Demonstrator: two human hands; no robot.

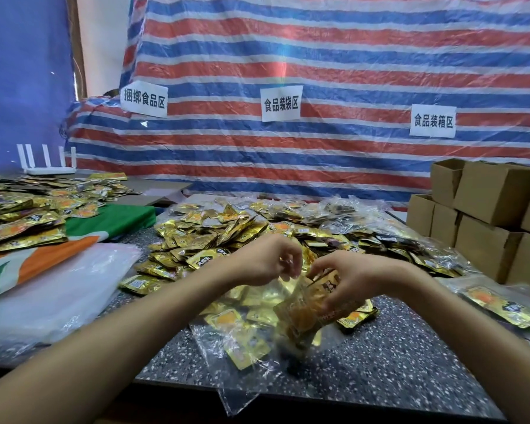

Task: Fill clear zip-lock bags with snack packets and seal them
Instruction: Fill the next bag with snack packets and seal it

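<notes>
hands curled, gripping packet-filled bag

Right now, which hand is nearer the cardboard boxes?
Right. The right hand, gripping snack packets, is left of the cardboard boxes; the left hand, pinching the clear bag, is farther left.

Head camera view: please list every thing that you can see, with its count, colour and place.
snack packets: many, gold, heaped mid-table and at left
clear zip-lock bag: one, transparent, partly filled, between the hands
filled bags: several, clear, far side and right edge
empty bags: a stack, clear, front left
cardboard boxes: several, brown, stacked right
router: one, white, far left
paper signs: four, white, on the tarp
tarp: one, red-white-blue striped, behind
table: one, dark speckled
left hand: fingers pinch the bag's mouth
right hand: fingers grip snack packets at the bag
</notes>
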